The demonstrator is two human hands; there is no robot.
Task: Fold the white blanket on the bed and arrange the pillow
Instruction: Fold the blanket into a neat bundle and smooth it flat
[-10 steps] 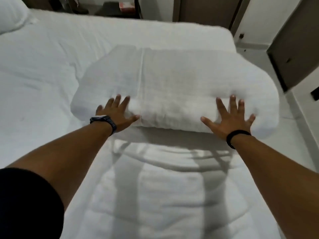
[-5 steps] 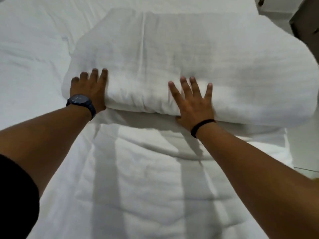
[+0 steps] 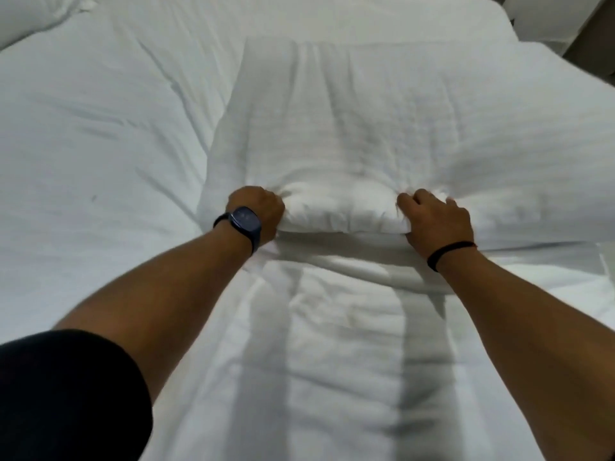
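1. Change since half a second earlier: both hands, then lying flat with fingers spread on the fold, are now curling into the fabric and bunching it; the right hand is sitting farther to the right along the near edge.
2. Fingers of the left hand (image 3: 256, 207): these are closing into a fist on the near edge of the folded blanket (image 3: 382, 134), the tips buried in the cloth.
3. Fingers of the right hand (image 3: 436, 217): these are likewise curling down and pinching a puckered ridge of the same edge; the thumb is tucking under the fold.
4. Wrists: a dark watch (image 3: 245, 221) is sitting on the left wrist and a thin black band (image 3: 449, 252) on the right.
5. Position: the blanket is lying as a thick folded stack on the bed (image 3: 83, 144), toward its right side, with a further layer spreading toward the viewer beneath the arms. The pillow (image 3: 30, 18) is resting at the far left corner, well apart.
6. Handling, as a judgement: the blanket is looking soft, padded and bulky rather than heavy; it is dimpling under the grip and likely to sag or unroll if lifted from one point. Two spaced holds along the doubled edge, through all layers, are seeming safest.
7. Writing: no brand, label or legible text is showing; the watch face is too blurred to read.
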